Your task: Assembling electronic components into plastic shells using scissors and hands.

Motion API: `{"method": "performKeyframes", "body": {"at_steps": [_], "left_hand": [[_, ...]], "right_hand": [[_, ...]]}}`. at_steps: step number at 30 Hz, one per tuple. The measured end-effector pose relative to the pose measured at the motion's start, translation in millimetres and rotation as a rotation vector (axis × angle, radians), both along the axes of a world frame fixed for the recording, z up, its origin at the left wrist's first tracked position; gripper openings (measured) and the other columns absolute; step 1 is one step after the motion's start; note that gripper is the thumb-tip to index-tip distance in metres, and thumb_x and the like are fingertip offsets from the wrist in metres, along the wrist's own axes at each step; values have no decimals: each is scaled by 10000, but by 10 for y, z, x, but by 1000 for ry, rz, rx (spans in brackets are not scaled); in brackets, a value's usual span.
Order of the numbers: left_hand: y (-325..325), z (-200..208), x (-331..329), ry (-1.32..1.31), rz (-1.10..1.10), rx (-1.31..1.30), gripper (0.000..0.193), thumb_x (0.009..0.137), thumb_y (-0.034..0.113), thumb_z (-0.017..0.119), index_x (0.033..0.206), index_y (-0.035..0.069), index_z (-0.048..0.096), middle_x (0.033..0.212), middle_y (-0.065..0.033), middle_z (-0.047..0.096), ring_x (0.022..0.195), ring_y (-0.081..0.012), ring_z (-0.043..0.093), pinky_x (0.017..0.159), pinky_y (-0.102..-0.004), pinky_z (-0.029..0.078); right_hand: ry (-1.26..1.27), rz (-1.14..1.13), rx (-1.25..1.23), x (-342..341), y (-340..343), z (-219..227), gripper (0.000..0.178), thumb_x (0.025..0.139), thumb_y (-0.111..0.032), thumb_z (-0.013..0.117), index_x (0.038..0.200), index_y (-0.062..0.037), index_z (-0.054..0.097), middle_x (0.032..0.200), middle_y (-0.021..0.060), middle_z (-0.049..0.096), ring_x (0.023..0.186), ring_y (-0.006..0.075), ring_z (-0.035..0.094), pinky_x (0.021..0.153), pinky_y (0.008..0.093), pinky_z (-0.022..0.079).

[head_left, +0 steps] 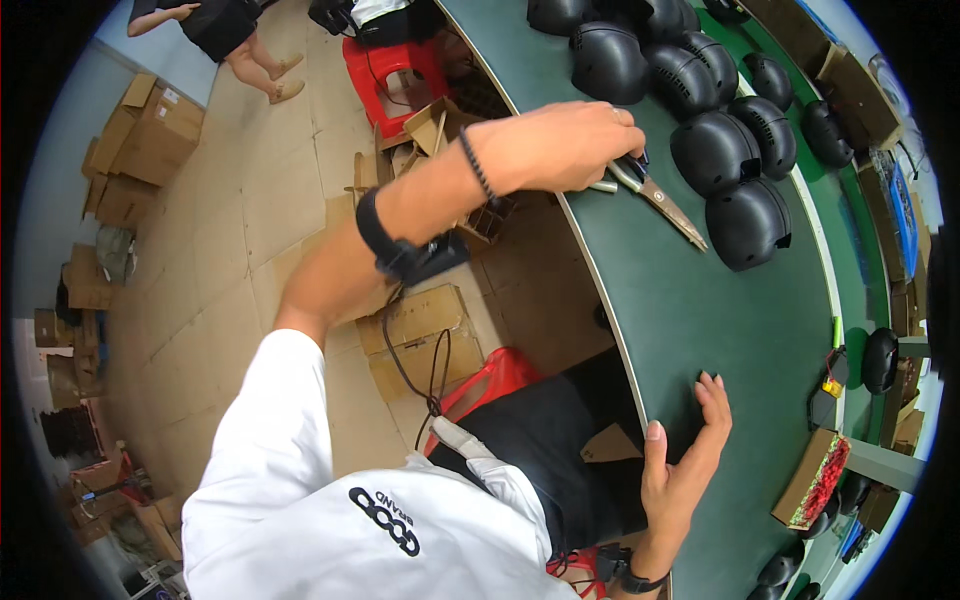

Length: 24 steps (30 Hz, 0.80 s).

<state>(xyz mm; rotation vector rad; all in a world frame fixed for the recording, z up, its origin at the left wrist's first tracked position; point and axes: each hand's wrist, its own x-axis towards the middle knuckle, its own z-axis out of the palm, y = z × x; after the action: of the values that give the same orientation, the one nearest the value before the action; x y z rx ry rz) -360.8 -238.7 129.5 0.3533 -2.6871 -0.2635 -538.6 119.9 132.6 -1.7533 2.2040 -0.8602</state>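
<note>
The handles of the scissors (672, 212) are largely hidden beneath the left hand (580, 145); another person (225, 35) is cut off by the upper rim of the view. Black domed shells (715, 152) cluster along the far side of the green surface (690, 310), and a box of red pieces (822, 480) stands at its far edge. A red stool (395, 80) and cardboard boxes (155, 130) occupy the floor (240, 215). The left hand is closed on the scissors near the surface's near edge, blades angled toward the shells; blade contact with the surface cannot be confirmed. The right hand (690, 440) is spread wide, unloaded, beside the near edge.
</note>
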Motion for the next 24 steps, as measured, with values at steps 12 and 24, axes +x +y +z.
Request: {"method": "performKeyframes", "body": {"at_steps": [12, 24], "left_hand": [[1145, -259, 2331, -208, 509, 1180, 412, 851, 111, 861, 1176, 39, 618, 1025, -31, 653, 941, -114, 612, 796, -316, 538], [2307, -4189, 3804, -638, 1001, 1480, 748, 768, 757, 814, 929, 50, 631, 811, -33, 651, 716, -177, 589, 652, -362, 507]], "right_hand": [[-28, -49, -18, -35, -70, -42, 498, 948, -151, 687, 1395, 29, 563, 1439, 216, 599, 1438, 423, 496, 1219, 502, 335], [116, -95, 92, -24, -61, -78, 535, 952, -201, 688, 1415, 37, 564, 1484, 221, 549, 1450, 403, 484, 1232, 498, 317]]}}
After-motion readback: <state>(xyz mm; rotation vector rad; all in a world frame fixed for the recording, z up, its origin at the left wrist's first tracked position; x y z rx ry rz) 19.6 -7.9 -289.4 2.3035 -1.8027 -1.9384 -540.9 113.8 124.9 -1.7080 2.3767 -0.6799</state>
